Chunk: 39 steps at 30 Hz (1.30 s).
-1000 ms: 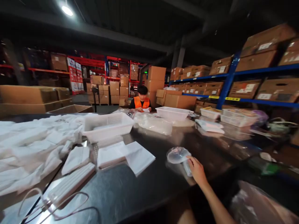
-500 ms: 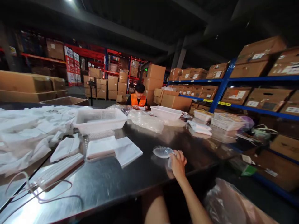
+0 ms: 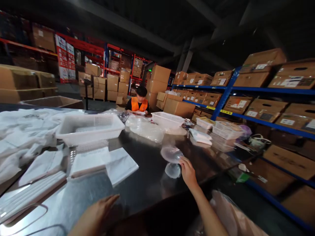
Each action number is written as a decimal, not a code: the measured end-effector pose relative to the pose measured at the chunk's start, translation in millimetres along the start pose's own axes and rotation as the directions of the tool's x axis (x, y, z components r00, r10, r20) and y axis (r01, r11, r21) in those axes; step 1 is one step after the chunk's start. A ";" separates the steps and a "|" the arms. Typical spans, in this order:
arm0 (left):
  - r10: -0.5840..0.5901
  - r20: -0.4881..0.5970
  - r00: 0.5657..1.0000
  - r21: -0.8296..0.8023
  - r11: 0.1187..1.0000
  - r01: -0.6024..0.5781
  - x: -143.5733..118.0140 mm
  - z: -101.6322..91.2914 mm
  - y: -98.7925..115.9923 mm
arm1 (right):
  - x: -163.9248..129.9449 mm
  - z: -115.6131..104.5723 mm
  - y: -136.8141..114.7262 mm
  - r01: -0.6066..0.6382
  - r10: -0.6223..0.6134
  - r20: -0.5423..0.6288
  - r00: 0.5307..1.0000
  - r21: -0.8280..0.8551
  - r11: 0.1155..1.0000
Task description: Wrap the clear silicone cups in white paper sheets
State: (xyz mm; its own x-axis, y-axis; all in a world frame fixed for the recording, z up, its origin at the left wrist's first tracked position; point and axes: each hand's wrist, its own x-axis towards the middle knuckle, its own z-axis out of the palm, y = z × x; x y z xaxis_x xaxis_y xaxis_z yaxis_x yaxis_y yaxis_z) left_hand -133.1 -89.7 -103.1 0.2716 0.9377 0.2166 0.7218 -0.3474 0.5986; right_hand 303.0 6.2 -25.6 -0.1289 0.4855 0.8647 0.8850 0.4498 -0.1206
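Observation:
My right hand (image 3: 188,170) pinches the edge of a clear round plastic piece (image 3: 171,154), lifted and tilted over the dark metal table (image 3: 147,186). Just below it lies a smaller clear round cup-like piece (image 3: 173,170), close to my fingertips. At the lower left, my left hand (image 3: 100,209) hovers by the table's near edge with fingers stretched out and nothing in them. It is nearest to a flat white packet (image 3: 123,165), which overlaps a stack of white packets (image 3: 91,160).
A white plastic basket (image 3: 91,131) stands behind the packets. White bags (image 3: 27,127) and a white keyboard (image 3: 31,196) with a cable are at left. Clear bags (image 3: 145,127) and another basket (image 3: 168,120) lie farther back. A person in an orange vest (image 3: 139,104) sits opposite.
My left hand has come into view from below. My right hand has raised and tilted the clear round piece, and the smaller one below shows more fully. The view has shifted right.

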 end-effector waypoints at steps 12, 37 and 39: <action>0.013 0.218 0.976 0.353 0.931 -0.091 127.8 -18.5 0.9 | -22.1 -9.6 38.4 0.276 -0.207 0.712 0.671 0.020 0.961; 0.256 0.034 0.966 0.304 0.918 -0.254 120.0 -15.7 -13.2 | -13.6 95.7 -190.9 0.111 -0.391 0.103 0.915 0.866 0.488; 0.258 -0.009 0.966 0.227 0.941 -0.249 117.7 -12.1 -17.4 | -9.6 102.2 -188.6 0.075 -0.352 0.143 0.925 0.839 0.540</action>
State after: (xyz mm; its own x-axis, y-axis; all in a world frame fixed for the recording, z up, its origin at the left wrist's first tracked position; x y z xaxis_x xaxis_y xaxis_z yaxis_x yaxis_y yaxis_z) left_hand -121.4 26.8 -78.7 0.4427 0.8165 0.3706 0.7567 -0.5620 0.3342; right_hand 91.6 -6.6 -60.9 -0.4946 0.3984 0.7724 0.0926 0.9079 -0.4089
